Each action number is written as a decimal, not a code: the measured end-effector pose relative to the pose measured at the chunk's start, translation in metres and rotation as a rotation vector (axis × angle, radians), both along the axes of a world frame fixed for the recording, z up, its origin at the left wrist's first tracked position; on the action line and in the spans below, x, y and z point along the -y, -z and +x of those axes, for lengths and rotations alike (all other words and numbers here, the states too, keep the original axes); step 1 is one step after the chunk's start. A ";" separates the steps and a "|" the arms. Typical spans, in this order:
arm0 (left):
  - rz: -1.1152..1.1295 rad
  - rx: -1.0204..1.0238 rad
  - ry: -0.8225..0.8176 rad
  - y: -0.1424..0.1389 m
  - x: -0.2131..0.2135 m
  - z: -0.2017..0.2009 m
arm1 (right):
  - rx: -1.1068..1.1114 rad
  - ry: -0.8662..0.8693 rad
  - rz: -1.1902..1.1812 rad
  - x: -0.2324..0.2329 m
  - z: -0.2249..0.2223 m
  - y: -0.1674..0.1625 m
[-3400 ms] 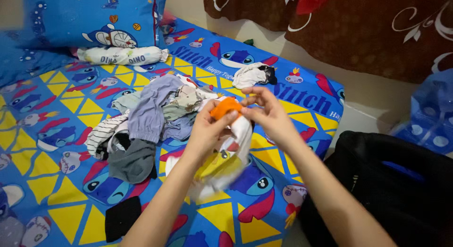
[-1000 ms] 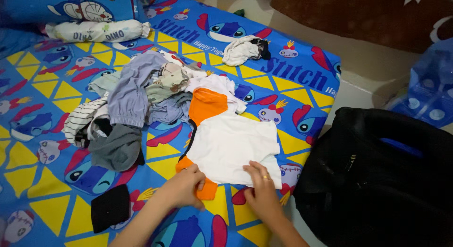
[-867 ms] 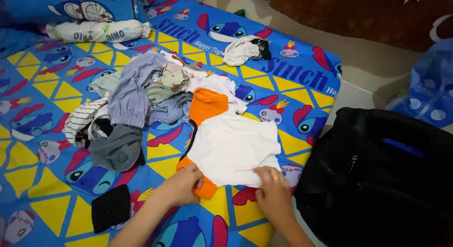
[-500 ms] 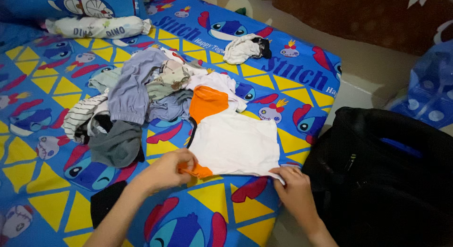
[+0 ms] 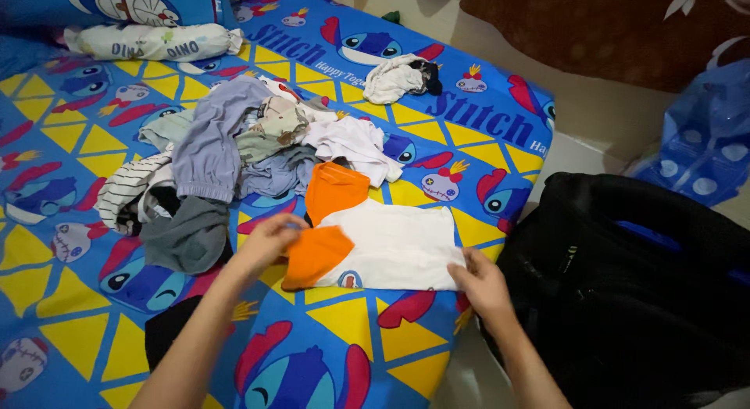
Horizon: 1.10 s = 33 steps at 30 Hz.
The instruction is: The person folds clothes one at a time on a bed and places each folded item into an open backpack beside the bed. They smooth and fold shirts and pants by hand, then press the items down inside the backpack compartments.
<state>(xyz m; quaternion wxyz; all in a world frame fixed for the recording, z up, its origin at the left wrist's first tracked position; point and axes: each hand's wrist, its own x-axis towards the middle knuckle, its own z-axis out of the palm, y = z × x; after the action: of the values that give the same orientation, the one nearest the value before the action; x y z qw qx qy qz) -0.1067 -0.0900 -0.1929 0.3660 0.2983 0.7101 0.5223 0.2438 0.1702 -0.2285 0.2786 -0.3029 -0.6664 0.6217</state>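
A bed under a blue cartoon-print sheet (image 5: 469, 120) adjoins a pale floor (image 5: 594, 128), with a dark patterned curtain (image 5: 594, 26) behind.

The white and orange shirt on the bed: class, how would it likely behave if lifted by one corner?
The white and orange shirt would probably droop limply; its orange sleeve already lies folded over under the left hand. It looks thin and flat, so likely light. On the bedsheet it would likely bunch rather than slide when pushed.
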 end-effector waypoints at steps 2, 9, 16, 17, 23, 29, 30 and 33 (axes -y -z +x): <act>-0.010 0.335 -0.245 0.012 -0.003 0.003 | 0.239 0.199 0.143 0.009 -0.012 0.002; -0.032 -0.264 -0.443 0.042 0.004 0.057 | 0.322 0.419 0.617 0.065 -0.024 -0.014; -0.069 -0.533 -0.432 -0.017 0.004 0.091 | 0.381 0.400 0.551 0.057 -0.026 -0.031; -0.006 -0.616 -0.408 -0.022 0.005 0.095 | 0.360 0.404 0.587 0.056 -0.021 -0.032; -0.163 -0.894 -0.272 -0.028 0.017 0.109 | 0.612 0.326 0.727 0.068 -0.004 -0.032; -0.360 -1.162 -0.212 -0.021 0.004 0.111 | 0.685 0.424 0.873 0.070 -0.035 -0.037; -0.270 -1.192 -0.212 -0.018 -0.007 0.113 | 0.618 0.456 0.939 0.071 -0.043 -0.036; -0.078 -1.302 -0.139 0.004 -0.039 0.137 | 0.452 0.201 1.063 0.082 -0.079 -0.026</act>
<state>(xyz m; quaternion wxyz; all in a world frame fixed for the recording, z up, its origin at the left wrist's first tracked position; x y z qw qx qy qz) 0.0305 -0.0509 -0.1974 -0.1628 0.4934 0.8225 0.2312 0.1651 0.0877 -0.2029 0.3010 -0.3084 -0.8976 0.0925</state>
